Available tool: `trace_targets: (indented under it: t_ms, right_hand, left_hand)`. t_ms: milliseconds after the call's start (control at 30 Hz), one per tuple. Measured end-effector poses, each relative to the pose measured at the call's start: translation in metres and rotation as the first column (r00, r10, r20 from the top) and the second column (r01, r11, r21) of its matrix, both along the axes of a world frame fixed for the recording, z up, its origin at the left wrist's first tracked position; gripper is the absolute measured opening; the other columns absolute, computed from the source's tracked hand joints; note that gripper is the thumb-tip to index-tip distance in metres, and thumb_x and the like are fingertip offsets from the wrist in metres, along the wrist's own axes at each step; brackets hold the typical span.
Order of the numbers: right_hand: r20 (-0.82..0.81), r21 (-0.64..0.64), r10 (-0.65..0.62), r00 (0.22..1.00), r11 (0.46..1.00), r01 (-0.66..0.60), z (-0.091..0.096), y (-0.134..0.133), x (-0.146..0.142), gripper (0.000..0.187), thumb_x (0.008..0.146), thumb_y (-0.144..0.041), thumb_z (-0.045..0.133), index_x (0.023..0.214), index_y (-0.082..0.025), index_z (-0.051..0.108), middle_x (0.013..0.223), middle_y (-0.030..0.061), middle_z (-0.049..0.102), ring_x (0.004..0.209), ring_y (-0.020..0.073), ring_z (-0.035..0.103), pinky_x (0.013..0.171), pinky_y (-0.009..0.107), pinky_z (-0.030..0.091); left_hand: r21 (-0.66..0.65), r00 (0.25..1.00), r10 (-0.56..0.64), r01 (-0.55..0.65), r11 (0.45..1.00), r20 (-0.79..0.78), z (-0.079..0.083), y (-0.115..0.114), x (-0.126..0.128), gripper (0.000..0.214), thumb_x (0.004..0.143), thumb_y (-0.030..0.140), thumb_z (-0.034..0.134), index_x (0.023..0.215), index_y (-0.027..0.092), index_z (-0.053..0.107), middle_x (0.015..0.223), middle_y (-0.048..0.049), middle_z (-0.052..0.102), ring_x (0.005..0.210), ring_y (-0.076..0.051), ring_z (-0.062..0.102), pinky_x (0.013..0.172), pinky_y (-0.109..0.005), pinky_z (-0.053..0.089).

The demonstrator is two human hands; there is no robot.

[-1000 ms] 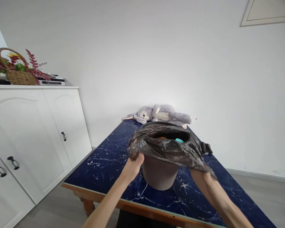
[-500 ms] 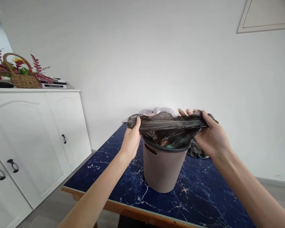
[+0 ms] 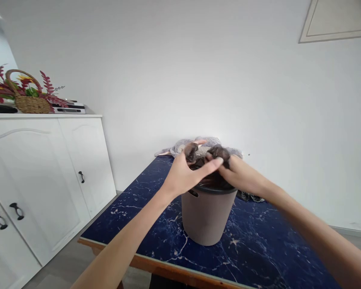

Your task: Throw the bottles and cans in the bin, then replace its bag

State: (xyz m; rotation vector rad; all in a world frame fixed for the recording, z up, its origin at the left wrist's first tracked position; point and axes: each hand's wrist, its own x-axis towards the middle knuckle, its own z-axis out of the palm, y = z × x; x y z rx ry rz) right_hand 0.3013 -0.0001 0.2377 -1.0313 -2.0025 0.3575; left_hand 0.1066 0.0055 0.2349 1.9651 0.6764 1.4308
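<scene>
A greyish-brown trash bin (image 3: 209, 218) with a dark rim and a slot handle stands upright on the blue marbled table (image 3: 156, 228). Above its mouth, the top of a thin black garbage bag (image 3: 219, 152) is gathered into bunches. My left hand (image 3: 180, 174) curls round a bunch on the left, its thumb stretched across towards the other hand. Closed on the right-hand bunch is my right hand (image 3: 239, 172), slightly blurred. The hands nearly meet over the bin and hide much of the bag and its contents.
Behind the bin, a grey fluffy plush item (image 3: 210, 141) lies at the table's far end by the wall. More crumpled black plastic (image 3: 249, 196) rests to the bin's right. A white cabinet (image 3: 48, 168) on the left carries a wicker flower basket (image 3: 33, 103).
Both hands have moved inwards over the bin. The bag's edge, stretched wide between them before, is now bunched up. The bin stays in place.
</scene>
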Motion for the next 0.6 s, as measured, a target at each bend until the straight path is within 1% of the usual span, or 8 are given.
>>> trace_targets:
  t_ms: [67, 167, 233, 300, 400, 467, 533, 600]
  right_hand:
    - [0.161, -0.021, 0.006, 0.987, 1.000, -0.002, 0.000, -0.003, -0.002, 0.030, 0.098, -0.031, 0.056, 0.070, -0.023, 0.050, 0.059, -0.0018, 0.048, 0.055, 0.0140, 0.037, 0.052, 0.031, 0.032]
    - [0.150, -0.120, 0.086, 0.985, 0.990, -0.069, 0.003, -0.009, 0.000, 0.034, 0.102, -0.039, 0.054, 0.073, -0.023, 0.057, 0.060, -0.0024, 0.044, 0.056, 0.0138, 0.034, 0.052, 0.032, 0.028]
    - [0.013, -0.209, 0.187, 0.982, 0.961, -0.180, 0.005, -0.013, 0.005, 0.036, 0.103, -0.051, 0.057, 0.082, -0.023, 0.063, 0.066, -0.0021, 0.045, 0.059, 0.0141, 0.037, 0.054, 0.031, 0.030]
    - [-0.226, -0.260, 0.285, 0.931, 0.904, -0.340, 0.005, -0.016, 0.009, 0.037, 0.103, -0.057, 0.060, 0.088, -0.023, 0.065, 0.067, -0.0038, 0.040, 0.061, 0.0141, 0.035, 0.057, 0.031, 0.034]
    - [-0.613, -0.195, 0.296, 0.732, 0.842, -0.503, 0.002, -0.015, 0.011, 0.031, 0.101, -0.058, 0.065, 0.101, -0.027, 0.066, 0.065, -0.0081, 0.023, 0.059, 0.0141, 0.028, 0.064, 0.032, 0.043]
    - [-0.715, -0.183, 0.224, 0.662, 0.854, -0.487, 0.001, -0.012, 0.007, 0.032, 0.099, -0.060, 0.067, 0.113, -0.031, 0.064, 0.067, -0.0088, 0.018, 0.057, 0.0133, 0.021, 0.056, 0.029, 0.040]
    - [-0.678, -0.244, 0.122, 0.725, 0.893, -0.379, 0.001, -0.009, 0.001, 0.038, 0.100, -0.064, 0.061, 0.118, -0.031, 0.063, 0.070, -0.0082, 0.021, 0.056, 0.0126, 0.018, 0.048, 0.025, 0.028]
    - [-0.542, -0.257, 0.044, 0.839, 0.942, -0.216, 0.004, -0.009, -0.007, 0.036, 0.101, -0.061, 0.057, 0.111, -0.026, 0.063, 0.072, -0.0060, 0.032, 0.057, 0.0125, 0.027, 0.047, 0.025, 0.026]
  left_hand:
    - [0.100, 0.995, 0.031, -0.021, 0.995, -0.092, -0.002, -0.002, 0.004, 0.035, 0.083, 0.039, 0.088, 0.115, 0.029, 0.079, 0.110, -0.0046, 0.075, 0.106, -0.025, 0.068, 0.099, -0.039, 0.051]
    - [0.109, 0.999, 0.035, -0.031, 0.994, -0.034, -0.005, 0.001, 0.007, 0.022, 0.093, 0.048, 0.077, 0.095, 0.026, 0.081, 0.086, -0.0032, 0.077, 0.087, -0.022, 0.072, 0.089, -0.037, 0.055]
    - [0.080, 0.998, 0.060, -0.062, 0.995, 0.038, -0.007, 0.005, 0.006, 0.030, 0.096, 0.052, 0.073, 0.087, 0.023, 0.079, 0.075, -0.0023, 0.073, 0.078, -0.021, 0.069, 0.081, -0.035, 0.054]
    - [0.046, 0.991, 0.090, -0.095, 0.994, 0.098, -0.008, 0.008, 0.002, 0.032, 0.094, 0.054, 0.075, 0.091, 0.023, 0.079, 0.080, -0.0029, 0.072, 0.081, -0.021, 0.067, 0.078, -0.032, 0.052]
    - [-0.043, 0.986, 0.064, -0.059, 0.997, 0.152, -0.007, 0.009, -0.003, 0.037, 0.095, 0.057, 0.073, 0.110, 0.023, 0.075, 0.072, 0.0010, 0.060, 0.068, -0.016, 0.056, 0.065, -0.029, 0.044]
    - [-0.092, 0.990, -0.026, 0.039, 0.995, 0.142, -0.005, 0.007, -0.007, 0.039, 0.100, 0.059, 0.066, 0.113, 0.023, 0.070, 0.065, 0.0055, 0.043, 0.058, -0.013, 0.042, 0.057, -0.028, 0.035]
    - [-0.116, 0.987, -0.145, 0.153, 0.981, 0.070, -0.001, 0.002, -0.010, 0.039, 0.105, 0.059, 0.057, 0.108, 0.022, 0.067, 0.065, 0.0068, 0.033, 0.055, -0.012, 0.033, 0.055, -0.028, 0.029]
    - [-0.112, 0.974, -0.218, 0.211, 0.971, -0.055, 0.005, -0.005, -0.012, 0.040, 0.108, 0.058, 0.049, 0.102, 0.022, 0.066, 0.068, 0.0058, 0.032, 0.057, -0.012, 0.031, 0.055, -0.029, 0.028]
